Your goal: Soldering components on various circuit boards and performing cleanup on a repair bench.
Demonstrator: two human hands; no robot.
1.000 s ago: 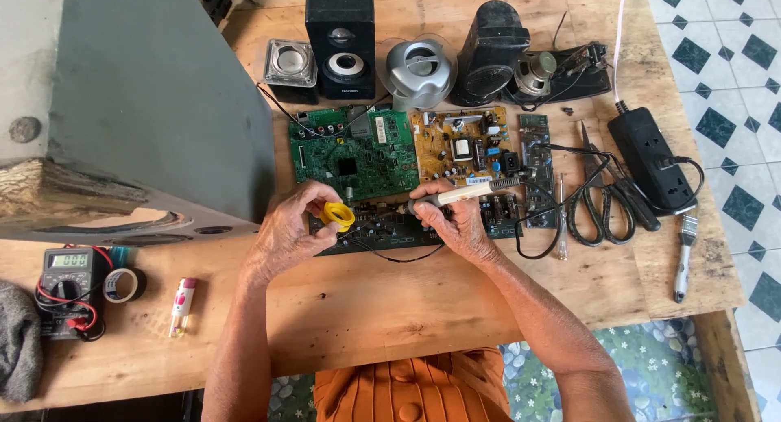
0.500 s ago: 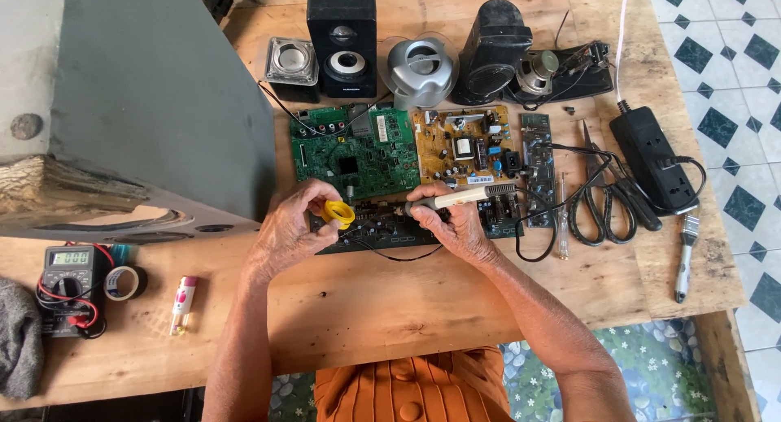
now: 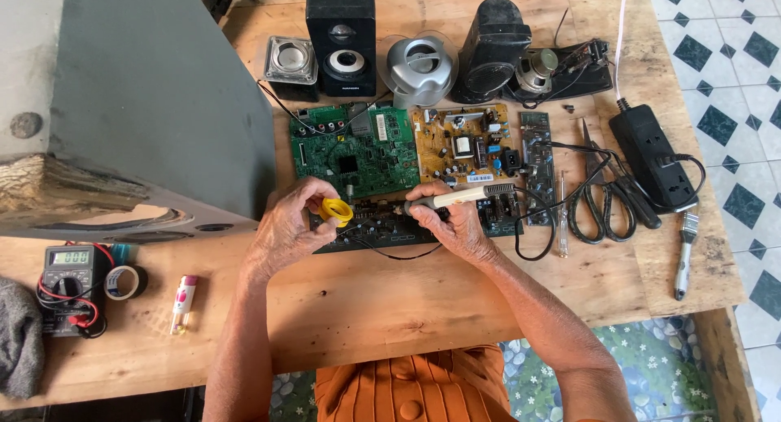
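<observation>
Wooden workbench (image 3: 390, 308), strewn with electronics. Green circuit board (image 3: 358, 150) and yellow-brown power board (image 3: 460, 141) side by side at centre. Just below, a dark circuit board (image 3: 382, 231) under both hands. Right hand (image 3: 455, 227) closed around a cream-handled soldering iron (image 3: 460, 197), tip pointing left. Left hand (image 3: 289, 227) pinching a small yellow solder spool (image 3: 335, 211) over the dark board.

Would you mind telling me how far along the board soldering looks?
Done: tools and boards laid out. In hand: the left hand holds a yellow solder spool, the right hand a soldering iron over the dark circuit board. Finished joints are too small to tell.
</observation>
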